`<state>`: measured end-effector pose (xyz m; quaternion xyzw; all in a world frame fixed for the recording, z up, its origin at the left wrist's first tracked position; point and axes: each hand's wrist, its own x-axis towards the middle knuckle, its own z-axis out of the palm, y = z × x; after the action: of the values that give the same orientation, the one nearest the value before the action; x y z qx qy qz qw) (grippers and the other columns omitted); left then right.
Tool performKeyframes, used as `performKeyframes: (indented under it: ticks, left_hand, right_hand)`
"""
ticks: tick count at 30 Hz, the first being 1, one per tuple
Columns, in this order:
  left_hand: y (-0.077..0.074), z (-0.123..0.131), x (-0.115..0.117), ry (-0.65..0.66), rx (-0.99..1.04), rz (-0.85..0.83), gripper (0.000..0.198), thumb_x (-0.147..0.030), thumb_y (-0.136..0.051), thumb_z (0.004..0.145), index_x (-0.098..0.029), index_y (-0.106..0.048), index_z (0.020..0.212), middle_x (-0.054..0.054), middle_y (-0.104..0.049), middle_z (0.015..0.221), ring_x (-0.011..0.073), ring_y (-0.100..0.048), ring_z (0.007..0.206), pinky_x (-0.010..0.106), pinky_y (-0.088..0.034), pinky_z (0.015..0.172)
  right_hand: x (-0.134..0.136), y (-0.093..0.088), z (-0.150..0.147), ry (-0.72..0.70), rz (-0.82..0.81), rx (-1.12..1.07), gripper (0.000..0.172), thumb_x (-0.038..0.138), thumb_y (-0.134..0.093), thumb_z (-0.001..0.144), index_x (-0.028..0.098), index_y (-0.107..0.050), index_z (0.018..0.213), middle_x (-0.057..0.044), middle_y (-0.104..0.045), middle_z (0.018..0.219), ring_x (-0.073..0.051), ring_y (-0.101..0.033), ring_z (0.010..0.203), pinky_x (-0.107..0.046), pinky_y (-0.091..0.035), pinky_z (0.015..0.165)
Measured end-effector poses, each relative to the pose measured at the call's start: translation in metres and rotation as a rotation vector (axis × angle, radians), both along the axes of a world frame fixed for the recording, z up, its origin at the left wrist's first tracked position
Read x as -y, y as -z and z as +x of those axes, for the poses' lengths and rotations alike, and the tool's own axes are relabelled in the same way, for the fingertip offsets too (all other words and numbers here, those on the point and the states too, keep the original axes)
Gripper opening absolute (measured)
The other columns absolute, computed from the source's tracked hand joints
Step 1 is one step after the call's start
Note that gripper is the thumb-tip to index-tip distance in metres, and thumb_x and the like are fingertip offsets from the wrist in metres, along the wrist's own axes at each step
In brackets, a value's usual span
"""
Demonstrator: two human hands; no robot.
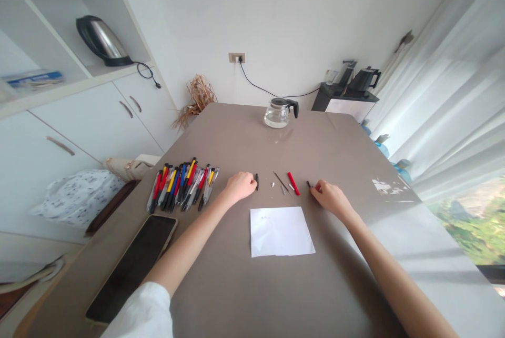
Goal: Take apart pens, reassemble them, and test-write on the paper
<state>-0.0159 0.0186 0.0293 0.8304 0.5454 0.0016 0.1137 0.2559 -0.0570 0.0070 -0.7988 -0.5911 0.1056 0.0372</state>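
Observation:
My left hand (pixel 240 186) is closed at the middle of the table, its fingertips against a short black pen part (pixel 257 181). Over to the right, my right hand (pixel 328 196) pinches a small dark pen piece (pixel 309 184), whose end sticks out past the fingers. Between the hands lie a red pen barrel (pixel 293 184), a thin dark refill (pixel 280 179) and several tiny pale pieces, one of them a white bit (pixel 272 184). A sheet of white paper (pixel 282 232) with small marks near its top lies in front of them.
Many mixed-colour pens (pixel 181 185) lie in a bunch at the left, above a dark phone (pixel 132 267). A glass pot (pixel 276 115) with clear liquid stands at the table's far side. Beyond the table are a black kettle (pixel 362 80) and white cabinets (pixel 90 117).

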Motion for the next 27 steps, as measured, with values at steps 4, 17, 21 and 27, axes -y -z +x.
performKeyframes:
  ticks: [4, 17, 21, 27]
  left_hand:
    - [0.002, -0.005, -0.003, 0.0, 0.028, -0.024, 0.03, -0.033, -0.036, 0.077, -0.019, -0.062, 0.069, 0.007, -0.064, 0.072, 0.018, -0.059, 0.069, 0.024, -0.039, 0.058]
    - [0.008, 0.014, -0.012, -0.083, 0.003, 0.022, 0.035, -0.048, -0.041, 0.073, -0.018, -0.06, 0.074, 0.01, -0.063, 0.078, 0.0221, -0.059, 0.075, 0.028, -0.041, 0.06]
    - [0.007, 0.021, -0.005, -0.039, 0.085, 0.042, 0.032, -0.047, -0.039, 0.076, -0.02, -0.057, 0.079, 0.008, -0.063, 0.081, 0.0211, -0.058, 0.076, 0.029, -0.041, 0.061]
    - [-0.002, 0.027, 0.012, 0.136, 0.307, 0.046, 0.025, -0.043, -0.04, 0.078, -0.022, -0.052, 0.085, 0.002, -0.062, 0.08, 0.0175, -0.057, 0.075, 0.026, -0.041, 0.06]
  right_hand:
    - [0.0, -0.002, -0.001, 0.003, -0.013, -0.024, 0.033, 0.046, -0.039, 0.076, 0.018, -0.056, 0.08, -0.008, -0.06, 0.072, -0.019, -0.056, 0.067, -0.025, -0.034, 0.054]
    - [-0.026, -0.042, -0.05, -0.05, 0.103, -0.077, 0.042, 0.056, -0.034, 0.075, 0.021, -0.056, 0.084, -0.007, -0.062, 0.075, -0.019, -0.055, 0.069, -0.026, -0.034, 0.055]
    - [-0.028, -0.044, -0.061, -0.096, 0.095, -0.174, 0.04, 0.054, -0.033, 0.076, 0.021, -0.056, 0.081, -0.004, -0.061, 0.063, -0.016, -0.055, 0.062, -0.024, -0.034, 0.055]
    - [-0.031, -0.039, -0.045, -0.032, 0.06, -0.174, 0.042, 0.052, -0.035, 0.076, 0.018, -0.06, 0.083, -0.007, -0.063, 0.076, -0.016, -0.055, 0.068, -0.022, -0.034, 0.055]
